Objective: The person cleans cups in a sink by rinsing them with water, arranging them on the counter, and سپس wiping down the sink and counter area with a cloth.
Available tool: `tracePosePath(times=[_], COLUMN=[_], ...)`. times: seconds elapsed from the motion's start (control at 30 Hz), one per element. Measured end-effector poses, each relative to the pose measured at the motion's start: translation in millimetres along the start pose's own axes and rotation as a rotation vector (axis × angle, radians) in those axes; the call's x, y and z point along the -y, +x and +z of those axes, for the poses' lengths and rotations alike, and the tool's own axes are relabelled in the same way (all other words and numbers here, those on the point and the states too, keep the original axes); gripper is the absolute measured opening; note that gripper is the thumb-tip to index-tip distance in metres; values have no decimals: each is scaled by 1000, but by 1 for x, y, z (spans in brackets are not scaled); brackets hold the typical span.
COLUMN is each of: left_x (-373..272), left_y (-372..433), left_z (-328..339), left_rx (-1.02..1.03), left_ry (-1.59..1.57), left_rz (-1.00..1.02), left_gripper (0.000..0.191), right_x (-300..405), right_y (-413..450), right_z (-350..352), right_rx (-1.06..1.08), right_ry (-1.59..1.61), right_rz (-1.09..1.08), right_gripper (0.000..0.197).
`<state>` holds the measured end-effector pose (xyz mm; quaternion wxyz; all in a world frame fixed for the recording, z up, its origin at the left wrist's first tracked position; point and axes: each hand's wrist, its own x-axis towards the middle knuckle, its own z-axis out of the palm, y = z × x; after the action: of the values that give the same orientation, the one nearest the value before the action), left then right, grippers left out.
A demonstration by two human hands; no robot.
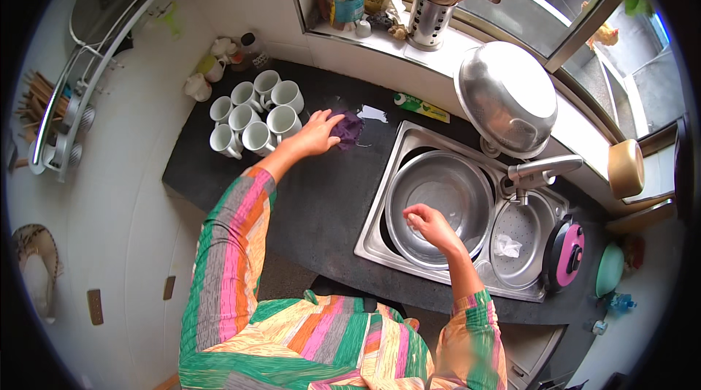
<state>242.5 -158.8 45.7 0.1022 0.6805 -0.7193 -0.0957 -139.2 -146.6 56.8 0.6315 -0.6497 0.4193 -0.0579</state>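
On the dark countertop (323, 193), my left hand (311, 137) has its fingers and thumb on a crumpled purple cloth (350, 130). Several white mugs (255, 138) stand upright in a cluster just left of that hand. A wet, shiny patch (374, 113) lies beyond the cloth. My right hand (434, 227) hovers over a large stainless steel basin (443, 193), its fingers loosely curled and nothing visible in them. The basin sits in the left bowl of a steel sink (366, 245).
A faucet (539, 171) reaches over the smaller sink bowl, which holds a crumpled white scrap (507, 246). A pink-and-black lid (569, 256) leans at its right. A metal bowl (506, 97) leans by the window sill, near a green-and-yellow packet (420, 108). Chopstick holders (431, 20) stand on the sill.
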Motion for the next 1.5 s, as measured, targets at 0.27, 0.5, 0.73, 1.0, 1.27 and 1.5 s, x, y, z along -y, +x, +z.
tracePosePath(times=[0.27,0.5,0.73,1.0,1.27,1.5], left_x=[-32,-22,35,-68,-79,-30], left_y=[33,29,125,65,-38,106], left_z=[72,92,63,104,106,68], left_rx=[-44,-14,-426,-38,-35,-271], left_ry=[-76,-691,-172,-218,-291,-949], left_rz=[-182,465,-45,210,508,-85], left_gripper=[74,20,47,75,55,22], right_x=[21,30,22,12,61,60], right_y=[142,239,273,269,246,153], right_z=[-52,-80,-84,-92,-101,-72], right_rx=[-562,-716,-639,-681,-967,-978], right_ry=[-552,-854,-1040,-1389,-982,-465], right_rz=[-257,-257,-234,-316,-485,-413], right_gripper=[32,46,49,29,16,17])
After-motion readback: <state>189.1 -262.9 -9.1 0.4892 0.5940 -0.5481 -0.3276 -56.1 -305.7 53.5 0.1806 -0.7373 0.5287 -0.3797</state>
